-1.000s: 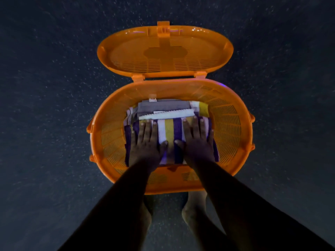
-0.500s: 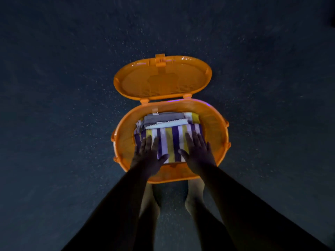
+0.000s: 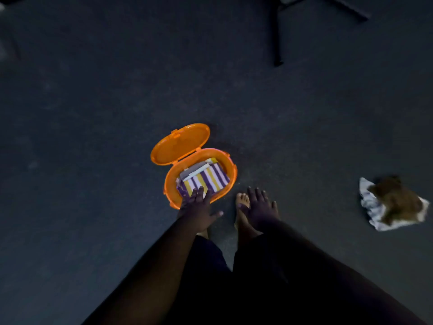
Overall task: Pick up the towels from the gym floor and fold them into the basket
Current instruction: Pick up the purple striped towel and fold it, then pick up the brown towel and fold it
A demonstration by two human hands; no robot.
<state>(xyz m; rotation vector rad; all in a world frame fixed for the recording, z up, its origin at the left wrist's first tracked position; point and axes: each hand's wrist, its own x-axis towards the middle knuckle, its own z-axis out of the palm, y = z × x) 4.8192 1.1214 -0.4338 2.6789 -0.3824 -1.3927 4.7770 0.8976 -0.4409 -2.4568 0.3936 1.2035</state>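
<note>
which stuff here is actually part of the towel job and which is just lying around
Part of the job:
- orange basket, lid open
- striped towel, folded inside it
- crumpled towel on the floor to the right
- left hand and right hand, both empty

Just lying about:
- dark metal legs at the top, some stand or equipment

no readable text, labels, or numbers

Folded striped towel [image 3: 206, 178] inside orange basket [image 3: 230, 166]; crumpled towel [image 3: 391, 204] well apart on floor [image 3: 93, 113].
</note>
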